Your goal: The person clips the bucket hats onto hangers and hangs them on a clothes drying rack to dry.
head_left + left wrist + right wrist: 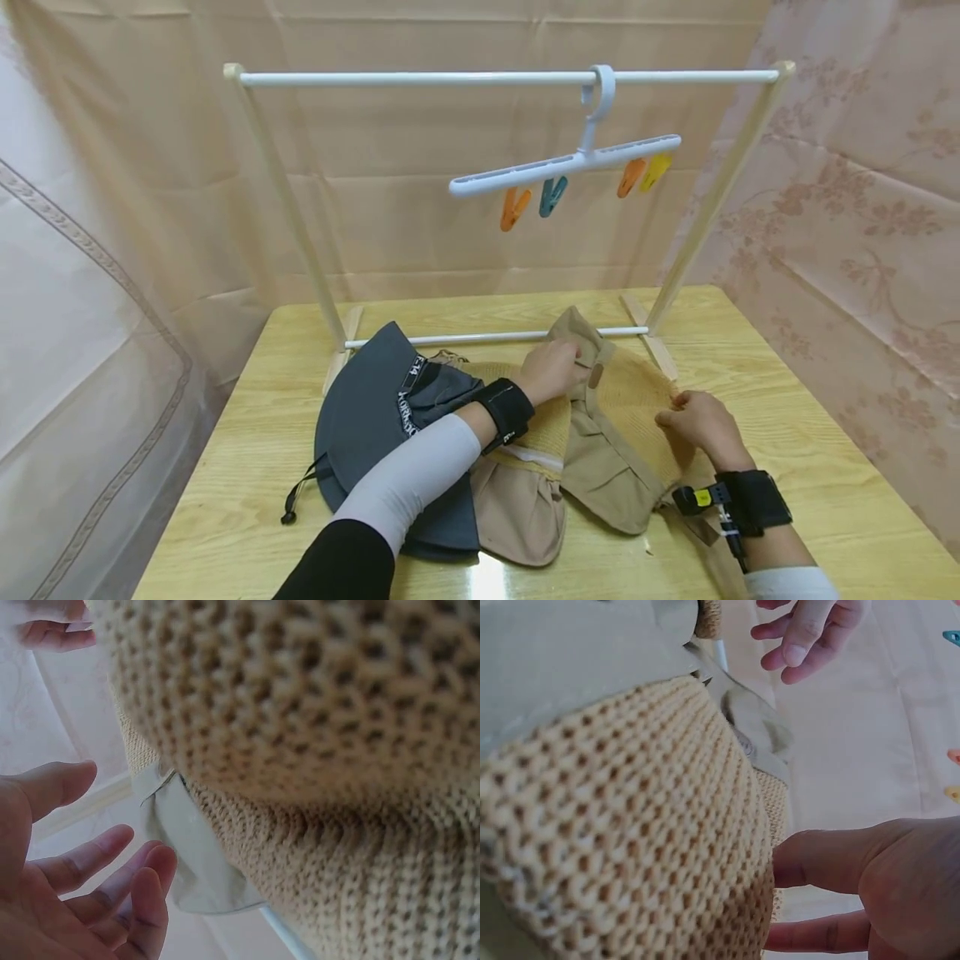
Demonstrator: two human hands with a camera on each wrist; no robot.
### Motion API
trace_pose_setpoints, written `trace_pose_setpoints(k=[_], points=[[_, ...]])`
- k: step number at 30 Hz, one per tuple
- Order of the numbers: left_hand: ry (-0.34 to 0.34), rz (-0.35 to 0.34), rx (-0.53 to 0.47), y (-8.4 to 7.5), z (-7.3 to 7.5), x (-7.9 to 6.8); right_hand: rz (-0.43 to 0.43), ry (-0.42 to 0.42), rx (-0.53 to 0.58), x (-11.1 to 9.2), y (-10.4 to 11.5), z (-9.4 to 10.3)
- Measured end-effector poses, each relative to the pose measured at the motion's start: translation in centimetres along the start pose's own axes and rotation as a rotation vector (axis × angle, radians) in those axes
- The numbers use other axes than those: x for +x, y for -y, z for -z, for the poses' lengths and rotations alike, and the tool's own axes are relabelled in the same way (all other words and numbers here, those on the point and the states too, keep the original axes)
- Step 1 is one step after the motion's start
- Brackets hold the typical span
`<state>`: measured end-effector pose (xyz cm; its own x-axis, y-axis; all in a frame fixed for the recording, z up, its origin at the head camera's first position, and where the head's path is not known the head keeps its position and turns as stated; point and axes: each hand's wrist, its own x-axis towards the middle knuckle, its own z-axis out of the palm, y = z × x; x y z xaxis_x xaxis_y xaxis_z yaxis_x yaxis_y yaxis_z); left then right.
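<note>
A khaki hat with a straw-coloured knit crown [633, 408] lies on the table under both hands. My right hand [701, 425] pinches the edge of its knit part, thumb and finger on opposite sides in the right wrist view. Beside the hat's upper left brim is my left hand [551, 371]; both wrist views show its fingers loosely bent with nothing between them. Next to it, a second beige hat with a knit crown [517, 517] lies partly under the left forearm. Leftmost is a folded dark grey hat [360, 433] with white lettering and a toggle cord.
Behind the hats stands a rack with a white top bar [412, 79] and a low crossbar [480, 338]. From the top bar hangs a tilted white hanger [562, 167] with several coloured clips. The wooden table [240, 483] extends around the hats, and curtains surround it.
</note>
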<state>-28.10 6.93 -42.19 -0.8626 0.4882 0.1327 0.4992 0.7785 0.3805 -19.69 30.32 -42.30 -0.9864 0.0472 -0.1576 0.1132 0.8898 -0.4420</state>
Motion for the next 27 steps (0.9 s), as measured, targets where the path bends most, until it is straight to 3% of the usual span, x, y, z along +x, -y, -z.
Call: trace_pose_setpoints(k=[8,13,20,22,27], points=[[0.042,0.005,-0.032,-0.1,-0.4,-0.1,-0.028,-0.008,0.007,0.0,-0.7,-0.2],[0.091,-0.011,0.062,-0.4,-0.5,0.2,-0.067,-0.013,-0.035,-0.2,-0.8,0.2],[0.126,-0.058,0.201,-0.7,-0.9,0.7,-0.159,0.099,-0.056,-0.8,-0.9,0.3],[0.144,-0.051,0.192,-0.6,-1.1,0.6,-0.16,0.116,-0.044,-0.8,-1.0,0.0],[0.184,-0.008,0.024,-0.5,-2.0,0.3,-0.153,0.113,-0.027,-1.1,-1.3,-0.8]])
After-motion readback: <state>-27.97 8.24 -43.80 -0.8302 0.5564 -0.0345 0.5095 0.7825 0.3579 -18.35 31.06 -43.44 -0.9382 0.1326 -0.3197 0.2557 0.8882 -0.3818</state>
